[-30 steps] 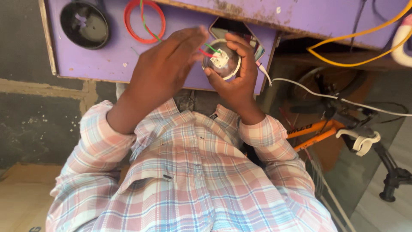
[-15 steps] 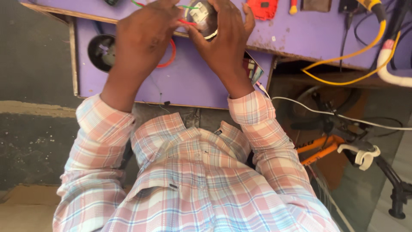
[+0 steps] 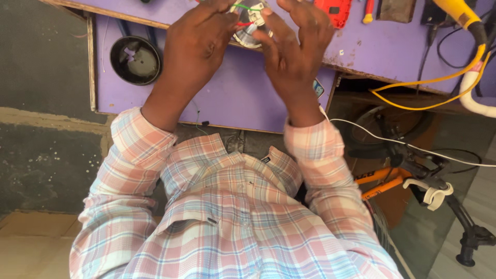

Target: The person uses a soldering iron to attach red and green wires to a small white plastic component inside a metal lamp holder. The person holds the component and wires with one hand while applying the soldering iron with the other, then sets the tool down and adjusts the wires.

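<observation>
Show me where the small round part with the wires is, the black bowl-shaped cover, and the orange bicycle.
small round part (image 3: 248,32), head view, on its silvery face between the hands.
black bowl-shaped cover (image 3: 136,60), head view, on its dark inside.
orange bicycle (image 3: 383,182), head view, on its orange frame tube.

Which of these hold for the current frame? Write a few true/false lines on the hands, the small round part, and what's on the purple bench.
1. Both hands grip the small round part with wires. True: the left hand and right hand meet on the round part above the purple bench.
2. The black round dish sits to the right of the hands. False: the black dish is on the left side, on the lower purple board.
3. A yellow cable runs along the right side. True: the yellow cable loops there.
4. The red tool is in the left hand. False: the red tool lies on the bench, untouched.
</observation>
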